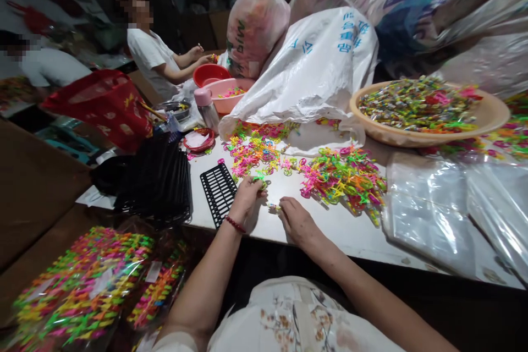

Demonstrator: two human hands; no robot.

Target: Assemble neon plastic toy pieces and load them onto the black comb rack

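My left hand [246,196] rests on the white table [338,225], its fingers pinched on a small green plastic piece at the edge of a heap of bright plastic pieces [342,176]. My right hand [296,219] lies just to the right, fingers curled on a small pale piece [273,207] between the two hands. A black plastic grid tray [217,191] lies right beside my left hand. More coloured pieces [253,151] are spread behind it.
A stack of black trays [159,181] stands at the left. Clear bags [437,203] lie at the right, a tan basin of coloured pieces [429,107] behind them. Large white sacks [313,66] fill the back. Packed bags [82,286] sit lower left. Another person [154,58] works at the far end.
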